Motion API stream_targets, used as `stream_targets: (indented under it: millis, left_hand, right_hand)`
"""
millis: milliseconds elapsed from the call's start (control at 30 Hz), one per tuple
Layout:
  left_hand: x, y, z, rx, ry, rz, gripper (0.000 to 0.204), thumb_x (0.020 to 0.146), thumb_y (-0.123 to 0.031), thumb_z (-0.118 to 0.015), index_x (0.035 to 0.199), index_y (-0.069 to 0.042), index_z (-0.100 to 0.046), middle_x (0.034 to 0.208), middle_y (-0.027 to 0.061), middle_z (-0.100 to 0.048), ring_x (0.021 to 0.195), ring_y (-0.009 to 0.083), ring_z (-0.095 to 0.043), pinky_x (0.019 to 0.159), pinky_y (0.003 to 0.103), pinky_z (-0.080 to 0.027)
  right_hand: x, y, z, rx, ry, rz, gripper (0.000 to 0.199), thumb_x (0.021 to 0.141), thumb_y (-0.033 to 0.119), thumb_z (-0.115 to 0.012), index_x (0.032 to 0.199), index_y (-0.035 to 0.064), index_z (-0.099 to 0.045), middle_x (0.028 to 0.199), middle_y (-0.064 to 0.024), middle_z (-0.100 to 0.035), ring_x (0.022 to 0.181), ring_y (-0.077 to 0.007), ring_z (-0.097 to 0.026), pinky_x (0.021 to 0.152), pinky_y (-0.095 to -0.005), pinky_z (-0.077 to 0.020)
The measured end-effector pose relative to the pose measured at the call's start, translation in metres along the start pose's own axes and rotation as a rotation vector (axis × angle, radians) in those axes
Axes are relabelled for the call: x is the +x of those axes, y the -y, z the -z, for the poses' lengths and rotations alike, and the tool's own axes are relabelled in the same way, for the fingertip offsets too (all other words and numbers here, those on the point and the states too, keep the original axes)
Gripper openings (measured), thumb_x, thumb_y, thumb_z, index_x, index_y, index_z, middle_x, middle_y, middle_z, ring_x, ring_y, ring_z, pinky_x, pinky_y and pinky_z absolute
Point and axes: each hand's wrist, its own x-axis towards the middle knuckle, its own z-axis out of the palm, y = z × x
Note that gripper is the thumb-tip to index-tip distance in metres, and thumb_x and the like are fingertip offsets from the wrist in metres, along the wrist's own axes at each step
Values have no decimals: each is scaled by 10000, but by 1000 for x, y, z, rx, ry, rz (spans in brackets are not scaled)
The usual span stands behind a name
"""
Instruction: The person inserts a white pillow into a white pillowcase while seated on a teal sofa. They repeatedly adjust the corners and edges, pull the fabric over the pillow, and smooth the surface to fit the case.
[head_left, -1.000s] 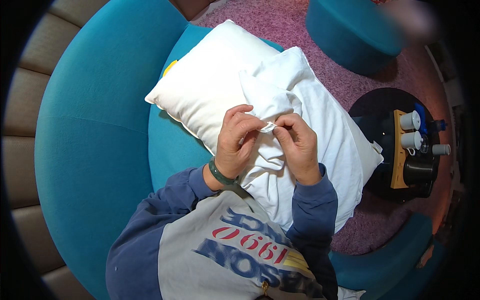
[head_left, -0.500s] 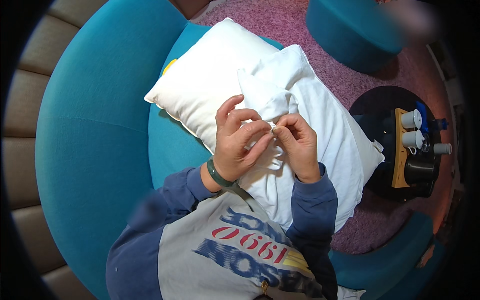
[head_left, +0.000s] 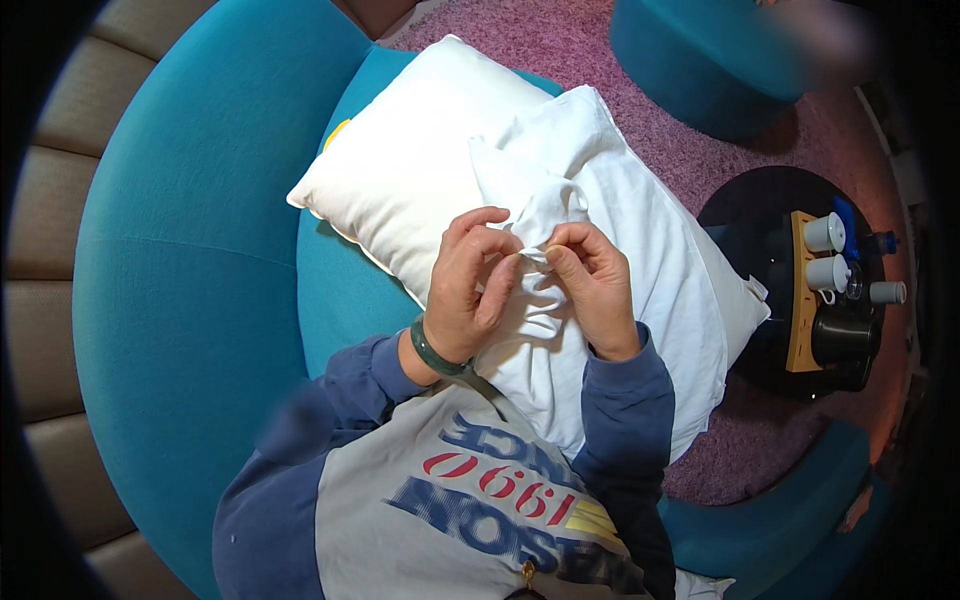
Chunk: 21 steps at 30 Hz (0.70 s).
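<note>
White cloth (head_left: 560, 290) is now bunched tighter as your left hand (head_left: 470, 290) and right hand (head_left: 597, 285) close in, both pinching its edge.

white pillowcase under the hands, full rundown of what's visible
The white pillowcase is plain woven-looking fabric, crumpled and loosely bunched, with folds gathered where the hands meet. It lies slantwise over a white pillow on the teal seat, and its lower part drapes toward the person's lap. Its right edge hangs over the purple carpet side. The left hand and right hand both pinch a bunched fold near its middle, fingertips close together. No print or pattern shows.
</note>
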Motion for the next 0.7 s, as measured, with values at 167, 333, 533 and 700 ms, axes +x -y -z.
stream_targets:
  millis: [167, 333, 533, 700]
  left_hand:
    - [6, -3, 6, 164, 139, -70, 179, 860, 49, -623, 1022, -24, -640, 969, 89, -651, 1208, 328, -552, 942, 386, -466]
    - [2, 1, 7, 142, 111, -16, 191, 858, 63, -627, 1025, -28, -642, 1081, 107, -638, 1091, 247, -602, 897, 318, -482]
    - [6, 7, 18, -258, 42, 388, 120, 983, -93, -611, 1060, -2, -626, 1025, 40, -633, 872, 108, -580, 818, 244, -467]
    - [6, 6, 30, -682, 249, 665, 159, 999, -131, -623, 1122, -31, -626, 1032, -5, -624, 917, 61, -551, 830, 218, -443]
  right_hand:
    - [-1, -2, -1, -17, -1, 37, 101, 982, 87, -661, 1056, 24, -633, 905, 26, -613, 781, -28, -551, 688, -184, -486]
    - [1, -5, -1, 26, 12, 26, 112, 979, 91, -667, 1061, 23, -631, 917, 22, -620, 804, -36, -562, 720, -184, -487]
    - [4, -8, -8, -114, -7, 81, 133, 962, 90, -686, 1053, 14, -626, 921, 7, -621, 861, -64, -584, 775, -210, -491]
    - [2, -4, -8, -264, 100, 99, 95, 970, 88, -664, 1004, 10, -622, 874, 6, -605, 842, -74, -565, 762, -224, -472]
